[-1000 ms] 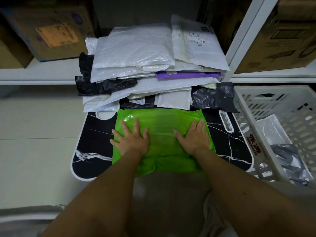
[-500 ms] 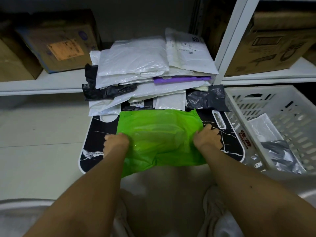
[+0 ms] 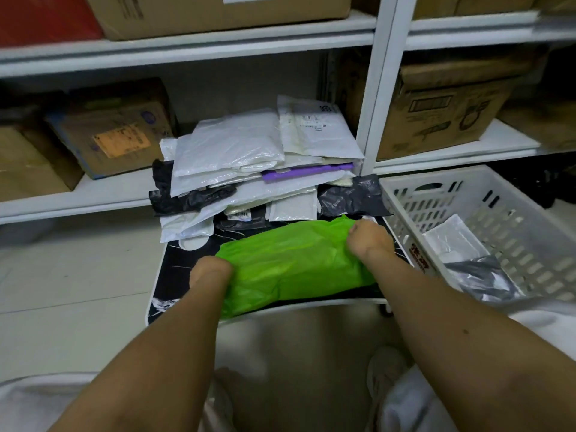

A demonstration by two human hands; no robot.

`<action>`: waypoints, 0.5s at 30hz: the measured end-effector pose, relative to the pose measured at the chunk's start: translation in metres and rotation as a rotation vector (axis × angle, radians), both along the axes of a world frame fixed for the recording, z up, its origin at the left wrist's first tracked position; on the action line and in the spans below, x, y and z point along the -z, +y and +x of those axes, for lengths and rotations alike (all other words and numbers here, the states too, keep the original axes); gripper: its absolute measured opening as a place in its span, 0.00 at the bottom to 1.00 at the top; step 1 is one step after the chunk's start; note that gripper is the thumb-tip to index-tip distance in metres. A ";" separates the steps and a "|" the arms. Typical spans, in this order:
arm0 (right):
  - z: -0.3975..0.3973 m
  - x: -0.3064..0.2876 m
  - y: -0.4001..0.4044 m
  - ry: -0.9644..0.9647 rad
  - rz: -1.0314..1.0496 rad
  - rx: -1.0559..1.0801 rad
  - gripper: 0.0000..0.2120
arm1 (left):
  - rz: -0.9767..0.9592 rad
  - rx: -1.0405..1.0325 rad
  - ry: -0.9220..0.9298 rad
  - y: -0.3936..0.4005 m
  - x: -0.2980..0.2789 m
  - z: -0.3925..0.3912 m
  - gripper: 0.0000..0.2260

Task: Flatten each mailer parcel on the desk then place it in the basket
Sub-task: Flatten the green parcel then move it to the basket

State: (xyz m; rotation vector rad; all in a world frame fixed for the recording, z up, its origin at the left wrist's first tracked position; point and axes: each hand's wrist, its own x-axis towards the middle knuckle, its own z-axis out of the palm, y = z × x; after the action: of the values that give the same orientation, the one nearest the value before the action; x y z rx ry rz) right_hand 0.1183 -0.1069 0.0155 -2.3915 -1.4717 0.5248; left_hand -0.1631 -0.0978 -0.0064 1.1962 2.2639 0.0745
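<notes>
Head: hands grip crinkled green mailer (image 3: 293, 263).

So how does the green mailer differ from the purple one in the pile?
The green mailer is gripped at both ends by the left hand and right hand; the purple mailer lies untouched. Green is fully exposed and crumpled; purple shows only a flat edge, sandwiched between white parcels.

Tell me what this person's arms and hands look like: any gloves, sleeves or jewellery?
Both forearms are bare up to the bottom edge of the picture, with no sleeves in view. The left hand and right hand wear no gloves. No watch, bracelet or ring shows on either. The fingers themselves are mostly hidden from the camera.
</notes>
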 end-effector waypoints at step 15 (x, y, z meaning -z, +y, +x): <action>0.216 -0.122 -0.036 -0.184 0.197 0.359 0.21 | 0.424 0.394 -0.256 0.017 -0.120 0.225 0.17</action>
State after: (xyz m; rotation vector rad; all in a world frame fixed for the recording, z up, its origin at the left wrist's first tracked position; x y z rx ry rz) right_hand 0.3346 -0.1429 0.1379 -2.5121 -1.0609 0.0745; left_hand 0.0616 -0.0809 0.1133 1.7216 1.8039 0.5437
